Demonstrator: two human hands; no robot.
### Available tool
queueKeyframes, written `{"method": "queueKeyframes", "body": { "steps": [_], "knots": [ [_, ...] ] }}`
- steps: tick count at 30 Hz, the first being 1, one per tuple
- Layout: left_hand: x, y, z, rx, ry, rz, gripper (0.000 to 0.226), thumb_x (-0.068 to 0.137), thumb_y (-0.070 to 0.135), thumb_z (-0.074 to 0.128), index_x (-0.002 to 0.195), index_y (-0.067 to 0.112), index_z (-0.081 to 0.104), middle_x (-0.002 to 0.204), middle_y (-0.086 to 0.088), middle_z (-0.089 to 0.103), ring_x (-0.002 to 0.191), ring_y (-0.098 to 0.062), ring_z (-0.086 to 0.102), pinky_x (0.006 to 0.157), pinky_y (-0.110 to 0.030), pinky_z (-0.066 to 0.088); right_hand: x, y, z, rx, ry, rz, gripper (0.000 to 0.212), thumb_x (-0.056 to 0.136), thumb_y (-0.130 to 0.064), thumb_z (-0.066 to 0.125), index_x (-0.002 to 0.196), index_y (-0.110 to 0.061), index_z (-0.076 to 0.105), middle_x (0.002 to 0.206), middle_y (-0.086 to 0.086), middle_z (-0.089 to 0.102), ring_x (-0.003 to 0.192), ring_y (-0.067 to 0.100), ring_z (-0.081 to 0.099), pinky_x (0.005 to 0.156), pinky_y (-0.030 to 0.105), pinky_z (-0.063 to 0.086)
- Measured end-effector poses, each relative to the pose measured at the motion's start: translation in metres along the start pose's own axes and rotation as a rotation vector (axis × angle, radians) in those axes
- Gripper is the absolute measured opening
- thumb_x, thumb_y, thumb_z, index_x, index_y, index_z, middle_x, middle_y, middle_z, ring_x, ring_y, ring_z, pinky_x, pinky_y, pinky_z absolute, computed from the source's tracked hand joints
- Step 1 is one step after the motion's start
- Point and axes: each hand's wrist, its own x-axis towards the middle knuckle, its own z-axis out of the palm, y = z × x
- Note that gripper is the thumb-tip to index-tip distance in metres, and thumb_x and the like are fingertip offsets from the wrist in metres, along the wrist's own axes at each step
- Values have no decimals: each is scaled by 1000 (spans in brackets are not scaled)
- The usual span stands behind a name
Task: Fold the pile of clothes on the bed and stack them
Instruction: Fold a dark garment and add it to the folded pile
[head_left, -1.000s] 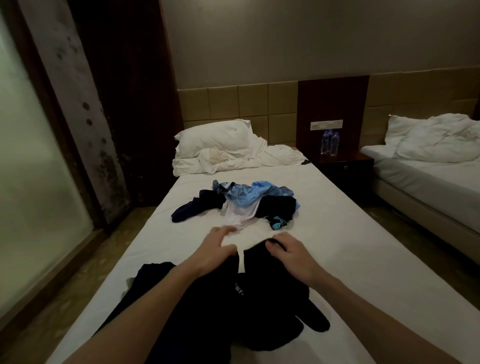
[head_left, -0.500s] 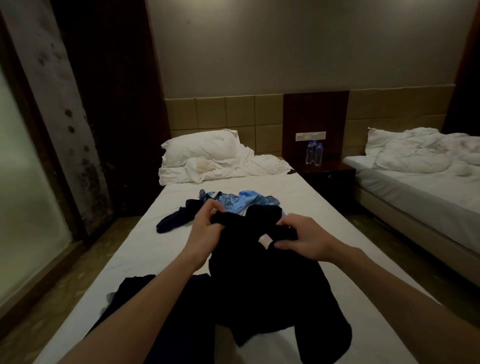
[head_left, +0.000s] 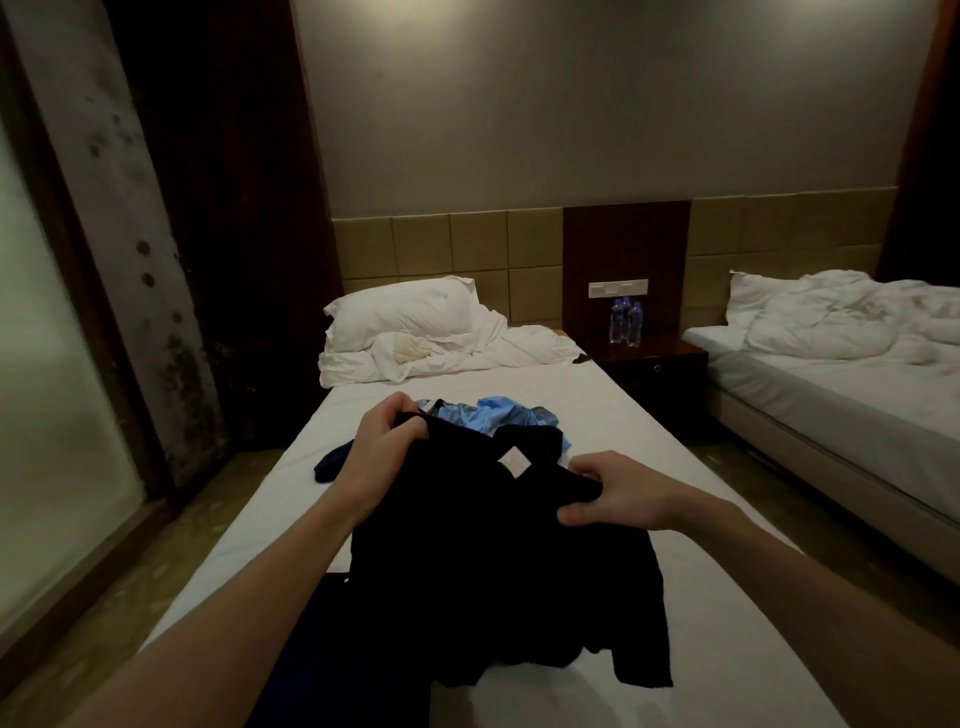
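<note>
A: What is held at this point?

B: A black garment is held up over the near part of the bed. Its top edge is gripped by the left hand, whose fingers are curled round the cloth, and pinched by the right hand between thumb and bent fingers. A white label is seen near the collar, so the top of the piece appears to have been found.

A: How much is judged done?

B: Little, by the look of it. No folded stack is seen anywhere on the sheet. The black piece hangs crumpled, its lower part resting on the mattress, and no fold is yet made in it.

A: And what is left?

B: The pile of clothes is left unfolded further up the bed, light blue and dark pieces tangled together, with a navy piece trailing out to its left. Another dark garment lies under the left forearm, and whether it is folded cannot be told.
</note>
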Motion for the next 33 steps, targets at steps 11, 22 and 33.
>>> {"method": "queueKeyframes", "body": {
  "steps": [11,22,33],
  "knots": [
    [1,-13,-32,217,106,130,31,75,-23,45,77,7,45,92,-10,72,85,-23,67,68,-35,50,-5,6,-12,-141,540,-40,38,95,6,48,120,-15,68,116,-1,68,109,15,61,95,24,47],
    [11,-6,-56,309,199,-25,16,94,11,57,104,16,68,97,-1,70,91,-17,66,80,-34,51,-16,-37,-52,664,325,-7,15,95,-9,58,107,-10,67,92,4,68,79,13,67,69,21,50],
    [-19,38,-47,-328,-581,-373,52,61,35,86,94,-2,71,95,-18,67,75,-22,65,66,-28,53,-5,-52,-56,38,870,-11,25,101,-7,48,110,-14,70,105,5,61,104,23,57,86,32,47]
  ]
}}
